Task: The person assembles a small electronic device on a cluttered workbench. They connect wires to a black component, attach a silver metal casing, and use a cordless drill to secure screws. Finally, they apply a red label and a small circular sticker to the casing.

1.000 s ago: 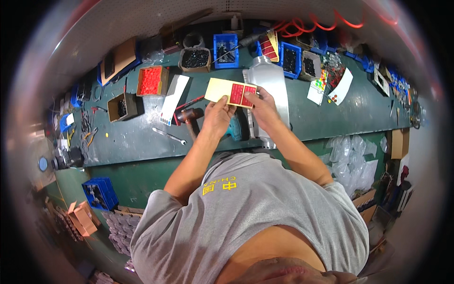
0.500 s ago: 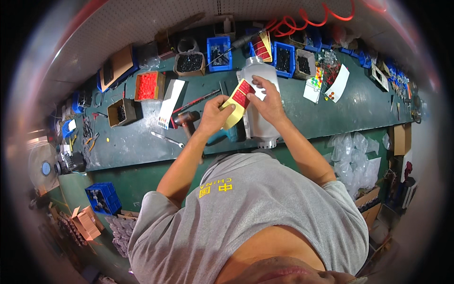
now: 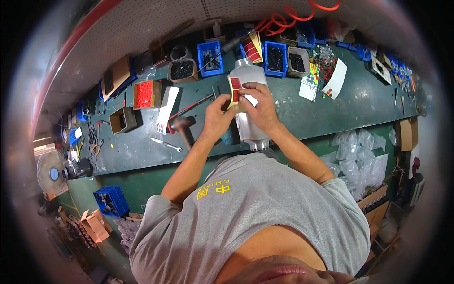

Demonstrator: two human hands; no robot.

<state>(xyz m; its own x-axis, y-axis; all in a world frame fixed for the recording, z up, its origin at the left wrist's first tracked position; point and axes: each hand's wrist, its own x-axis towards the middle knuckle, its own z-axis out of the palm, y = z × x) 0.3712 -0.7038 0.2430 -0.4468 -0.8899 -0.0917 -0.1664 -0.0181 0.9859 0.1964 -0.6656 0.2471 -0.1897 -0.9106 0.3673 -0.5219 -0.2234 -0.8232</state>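
Observation:
My left hand (image 3: pixel 219 111) pinches a yellow-backed sheet of red stickers (image 3: pixel 234 85), held up over a pale grey metal canister (image 3: pixel 250 73). Thumb and fingers of my right hand (image 3: pixel 261 107) close on the sheet's right edge, close to the left fingertips. Whether one sticker has come loose there I cannot tell. The canister lies lengthwise on the green bench (image 3: pixel 312 111), a silver collar at its near end and a narrower neck at its far end. Beside it, partly behind my left hand, is a teal tool (image 3: pixel 228 137).
A hammer (image 3: pixel 183 127), a wrench (image 3: pixel 166 144) and white sticker strips (image 3: pixel 168 109) lie to the left. Blue bins (image 3: pixel 275 59) of small parts and a box of red caps (image 3: pixel 147 94) line the back. More red stickers (image 3: pixel 252 47) stand there; a red coiled hose (image 3: pixel 291 16) hangs above.
The sticker sheet has turned more upright and narrower to view, its yellow part now mostly hidden. My right fingers have come down onto it, nearer my left hand. The whole view has shifted slightly.

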